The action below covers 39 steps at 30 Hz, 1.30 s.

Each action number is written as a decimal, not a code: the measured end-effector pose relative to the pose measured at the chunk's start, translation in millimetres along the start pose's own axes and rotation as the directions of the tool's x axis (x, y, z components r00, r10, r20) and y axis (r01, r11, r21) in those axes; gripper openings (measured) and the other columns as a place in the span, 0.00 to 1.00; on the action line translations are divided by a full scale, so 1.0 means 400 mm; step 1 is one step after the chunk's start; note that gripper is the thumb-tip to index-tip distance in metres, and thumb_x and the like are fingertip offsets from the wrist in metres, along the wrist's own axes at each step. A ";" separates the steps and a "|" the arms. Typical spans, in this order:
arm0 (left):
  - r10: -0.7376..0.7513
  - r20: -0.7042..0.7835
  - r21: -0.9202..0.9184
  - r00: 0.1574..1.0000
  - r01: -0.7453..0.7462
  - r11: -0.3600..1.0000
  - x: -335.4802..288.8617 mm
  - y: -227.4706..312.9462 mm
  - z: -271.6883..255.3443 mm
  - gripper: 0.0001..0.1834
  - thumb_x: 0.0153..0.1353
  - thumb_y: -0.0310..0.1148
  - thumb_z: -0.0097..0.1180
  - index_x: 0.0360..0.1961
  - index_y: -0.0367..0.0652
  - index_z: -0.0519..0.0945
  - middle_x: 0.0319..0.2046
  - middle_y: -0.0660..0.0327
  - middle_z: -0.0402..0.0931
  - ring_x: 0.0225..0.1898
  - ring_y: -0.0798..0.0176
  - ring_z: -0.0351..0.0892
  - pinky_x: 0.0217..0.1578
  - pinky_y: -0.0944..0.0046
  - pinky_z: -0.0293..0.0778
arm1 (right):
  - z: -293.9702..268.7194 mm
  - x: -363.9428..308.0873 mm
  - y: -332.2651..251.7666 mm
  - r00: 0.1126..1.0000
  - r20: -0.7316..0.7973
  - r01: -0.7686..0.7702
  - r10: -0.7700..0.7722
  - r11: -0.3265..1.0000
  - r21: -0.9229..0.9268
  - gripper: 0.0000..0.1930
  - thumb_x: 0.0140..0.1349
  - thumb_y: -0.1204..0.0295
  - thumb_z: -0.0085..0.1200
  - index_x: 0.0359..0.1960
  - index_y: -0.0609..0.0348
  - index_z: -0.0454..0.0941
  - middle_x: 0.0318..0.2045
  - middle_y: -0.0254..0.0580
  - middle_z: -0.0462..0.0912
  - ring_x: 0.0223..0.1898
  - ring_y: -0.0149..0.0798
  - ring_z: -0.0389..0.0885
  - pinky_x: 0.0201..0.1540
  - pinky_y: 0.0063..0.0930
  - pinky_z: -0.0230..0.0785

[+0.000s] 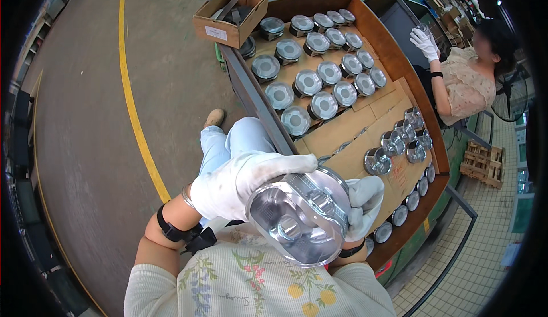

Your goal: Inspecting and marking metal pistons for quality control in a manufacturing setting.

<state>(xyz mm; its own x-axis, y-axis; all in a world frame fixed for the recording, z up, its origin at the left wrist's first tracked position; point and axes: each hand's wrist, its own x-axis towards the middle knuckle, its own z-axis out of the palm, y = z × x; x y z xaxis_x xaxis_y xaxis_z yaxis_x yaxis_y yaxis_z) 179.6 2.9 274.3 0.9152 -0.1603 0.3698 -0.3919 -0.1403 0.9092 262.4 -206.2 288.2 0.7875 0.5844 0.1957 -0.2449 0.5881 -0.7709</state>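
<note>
A shiny metal piston (311, 217) is held up close in front of my chest, tilted so that its hollow underside and pin bore show. My left hand (245, 180), in a white glove, is closed on its upper left edge with the thumb along the top. From the other side my right hand (364, 205), also gloved, grips the rim with bent fingers. Part of the right palm is hidden behind the piston. Beyond my hands, rows of pistons (308, 83) stand crown up on cardboard, and several more pistons (393, 142) sit with their undersides up nearer the right.
A large brown metal bin (374, 25) surrounds the pistons and cardboard (331, 145). On its far left corner rests a wooden box (231, 23) with dark strips. A co-worker (465, 77) in white gloves stands right, beside a dark container (399, 23). Wooden pallets (484, 164) lie beyond.
</note>
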 end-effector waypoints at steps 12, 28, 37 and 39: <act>0.085 -0.030 0.219 0.996 -0.077 0.973 0.001 0.045 -0.033 0.47 0.38 0.26 0.69 0.65 0.38 0.65 0.45 0.49 0.76 0.44 0.48 0.78 0.46 0.58 0.72 | -0.041 0.007 0.032 1.000 -0.010 -0.005 0.003 0.962 -0.275 0.17 0.60 0.68 0.61 0.43 0.61 0.68 0.30 0.39 0.74 0.28 0.30 0.71 0.33 0.23 0.66; 0.049 -0.045 0.079 0.998 -0.046 0.996 -0.010 0.076 -0.030 0.50 0.38 0.39 0.77 0.63 0.39 0.66 0.56 0.51 0.73 0.45 0.51 0.76 0.47 0.58 0.72 | -0.046 0.027 0.050 0.891 0.120 -0.221 0.439 0.647 -0.729 0.32 0.65 0.52 0.44 0.60 0.70 0.64 0.52 0.49 0.77 0.52 0.38 0.77 0.56 0.28 0.70; 0.040 -0.063 0.117 0.997 -0.033 0.993 -0.016 0.086 -0.036 0.52 0.38 0.42 0.77 0.64 0.39 0.65 0.56 0.50 0.72 0.44 0.51 0.76 0.47 0.60 0.71 | -0.126 0.002 0.122 0.800 0.136 -0.599 0.584 0.790 0.135 0.28 0.64 0.64 0.53 0.63 0.65 0.62 0.58 0.47 0.73 0.57 0.38 0.74 0.59 0.32 0.68; 0.012 -0.066 0.107 0.998 -0.005 0.994 -0.023 0.092 -0.040 0.52 0.38 0.41 0.77 0.65 0.39 0.64 0.55 0.50 0.72 0.44 0.53 0.76 0.47 0.60 0.70 | -0.120 0.000 0.124 0.802 0.119 -0.592 0.585 0.805 0.038 0.28 0.64 0.63 0.53 0.62 0.64 0.62 0.57 0.46 0.73 0.57 0.38 0.74 0.59 0.33 0.68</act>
<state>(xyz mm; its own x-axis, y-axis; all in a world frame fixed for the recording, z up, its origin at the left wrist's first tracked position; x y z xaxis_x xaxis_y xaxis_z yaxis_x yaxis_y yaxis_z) 158.2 14.9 307.5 0.9145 -0.0967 0.3930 -0.4046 -0.2433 0.8816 277.3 -203.8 220.7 0.4212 0.8796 -0.2212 -0.6848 0.1485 -0.7134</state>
